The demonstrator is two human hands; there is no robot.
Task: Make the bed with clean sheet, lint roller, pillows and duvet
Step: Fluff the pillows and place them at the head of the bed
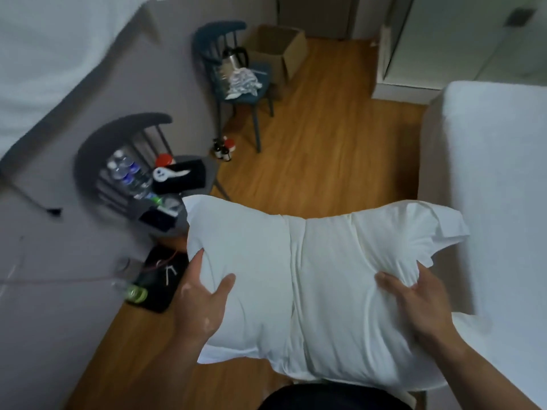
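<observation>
Fingers [392,287] curled into pillow [310,255], either side

A white pillow [310,261] is held above the wooden floor [325,128], beside the bed [503,173] at right. The left hand [201,303] grips its left edge, thumb on top; the right hand [420,303] grips bunched fabric near its right corner. Left of the pillow, a dark chair [124,134] carries water bottles [127,173]. Farther off, a second chair [219,34] carries a kettle [233,57], with an open box [278,51] just beside it.
</observation>
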